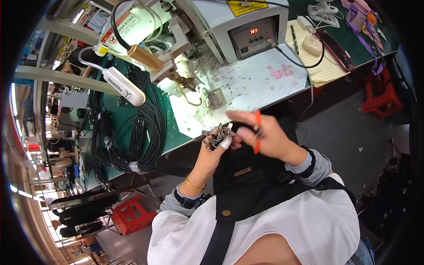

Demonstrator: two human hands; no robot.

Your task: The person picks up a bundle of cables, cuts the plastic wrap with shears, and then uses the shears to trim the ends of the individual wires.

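While scraps litter the worktop, red stools flank the hands.

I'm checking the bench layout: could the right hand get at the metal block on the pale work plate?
Probably yes: the right hand is near the work plate's front edge, and nothing visibly bars its way to the metal block.

This is a factory workshop – one sees it from the bench machine with lit display, the coils of black cable on a green worktable, red plastic stools – and long tube lights at left.
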